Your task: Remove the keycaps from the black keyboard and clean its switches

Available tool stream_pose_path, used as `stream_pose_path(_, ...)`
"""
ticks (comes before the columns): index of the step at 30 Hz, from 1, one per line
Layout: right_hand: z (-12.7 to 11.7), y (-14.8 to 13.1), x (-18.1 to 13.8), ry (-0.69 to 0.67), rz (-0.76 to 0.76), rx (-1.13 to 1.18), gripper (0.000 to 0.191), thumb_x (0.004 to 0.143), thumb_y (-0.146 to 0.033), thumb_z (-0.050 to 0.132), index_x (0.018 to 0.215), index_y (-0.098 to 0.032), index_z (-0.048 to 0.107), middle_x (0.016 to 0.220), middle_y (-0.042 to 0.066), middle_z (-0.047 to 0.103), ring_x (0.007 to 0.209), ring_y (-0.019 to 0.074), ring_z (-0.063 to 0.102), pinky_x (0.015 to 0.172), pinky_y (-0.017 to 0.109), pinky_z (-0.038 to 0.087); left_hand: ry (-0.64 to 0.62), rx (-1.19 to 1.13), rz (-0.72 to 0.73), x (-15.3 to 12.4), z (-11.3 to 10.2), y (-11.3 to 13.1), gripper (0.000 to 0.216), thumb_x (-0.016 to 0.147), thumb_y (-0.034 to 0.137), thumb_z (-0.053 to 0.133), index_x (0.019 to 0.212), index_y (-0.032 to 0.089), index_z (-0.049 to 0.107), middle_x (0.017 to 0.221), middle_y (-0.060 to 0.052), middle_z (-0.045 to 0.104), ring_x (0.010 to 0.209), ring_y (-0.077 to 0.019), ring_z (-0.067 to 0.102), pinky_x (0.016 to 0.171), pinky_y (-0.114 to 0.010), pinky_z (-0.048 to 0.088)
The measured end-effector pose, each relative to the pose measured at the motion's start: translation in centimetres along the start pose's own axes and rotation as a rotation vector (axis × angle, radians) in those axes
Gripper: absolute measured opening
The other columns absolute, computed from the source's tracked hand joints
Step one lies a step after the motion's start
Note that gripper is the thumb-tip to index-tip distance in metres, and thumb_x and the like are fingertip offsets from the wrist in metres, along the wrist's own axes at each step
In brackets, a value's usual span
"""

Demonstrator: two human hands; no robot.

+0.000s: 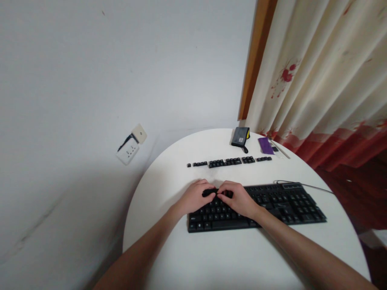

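Observation:
A black keyboard (236,224) lies flat on the round white table. My left hand (195,197) is over its upper left part, fingers curled along the back edge and thumb bent in over the keys. Close beside it, my right hand (238,198) has its thumb and index finger pinched together at the upper rows. Whatever sits between those fingertips is too small to make out. Behind the keyboard, loose black keycaps (225,162) are laid out in a row of groups, with a single keycap (189,165) at the left end.
Toward the back of the white table (163,181) are a dark pouch (240,137) with a strap, a purple packet (266,146) and a thin white stick (281,150). The keyboard's cable (317,187) runs off to the right. A wall and a curtain (302,88) border the table.

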State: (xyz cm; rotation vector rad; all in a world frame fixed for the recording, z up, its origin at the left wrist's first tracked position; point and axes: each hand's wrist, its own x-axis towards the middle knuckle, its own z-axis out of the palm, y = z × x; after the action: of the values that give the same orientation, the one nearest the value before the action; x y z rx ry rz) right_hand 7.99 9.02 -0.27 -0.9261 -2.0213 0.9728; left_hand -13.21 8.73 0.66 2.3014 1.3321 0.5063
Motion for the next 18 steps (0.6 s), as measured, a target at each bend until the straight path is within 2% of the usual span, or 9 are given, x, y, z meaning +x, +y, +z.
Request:
stream_pose_path(9,-0.02,0.02,-0.03,0.014,-0.004,0.006,0.01,0.083,-0.011,0.063,0.08,-0.019,0.069,0.079,0.001,0.064,0.074,0.0144,0.058,0.069,0.027,0.045,-0.018,-0.015,-0.001,0.01,-0.08,-0.19,0.024,0.089,0.033,0.059,0.108,0.023,0.07,0.101,-0.003,0.066,0.097,-0.0202,0.059,0.091,-0.032,0.045)
stream_pose_path(18,0.1,0.34,-0.21,-0.049,-0.072,-0.08,0.011,0.083,-0.011,0.063,0.082,-0.02,0.067,0.083,0.002,0.064,0.08,0.0161,0.059,0.075,0.029,0.046,-0.013,-0.011,0.004,-0.03,0.03,-0.37,0.022,0.089,0.033,0.06,0.106,0.023,0.069,0.101,-0.003,0.067,0.099,-0.0204,0.059,0.091,-0.032,0.045)
